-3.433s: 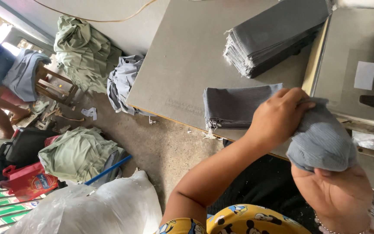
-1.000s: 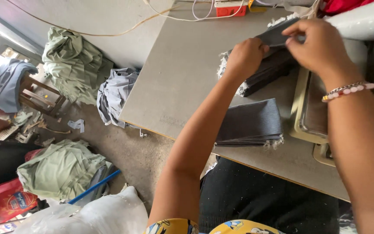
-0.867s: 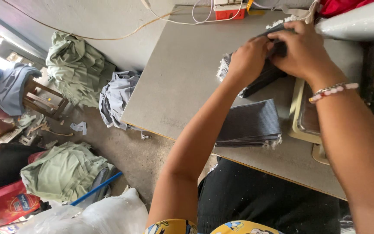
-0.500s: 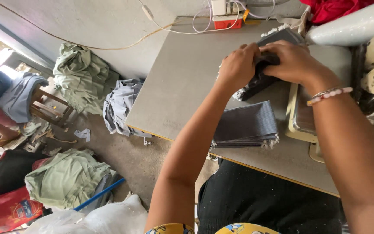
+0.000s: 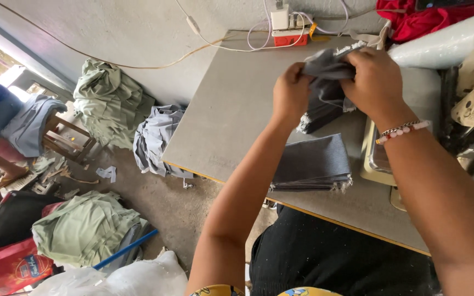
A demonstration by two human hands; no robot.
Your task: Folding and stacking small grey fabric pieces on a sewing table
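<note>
Piles of green cloth numbered two on the floor at the left, one by the wall (image 5: 108, 104) and one nearer (image 5: 86, 230), with one bluish-grey heap (image 5: 157, 143) beside the table (image 5: 231, 115). One flat stack of grey pieces (image 5: 315, 167) lay finished-looking at the table's near edge, so some of the work seemed done (how much remained was not visible). Above the table, the left hand (image 5: 291, 94) and right hand (image 5: 377, 82) each pinched a single grey fabric piece (image 5: 325, 82), fingers pressed closed on its edges.
</note>
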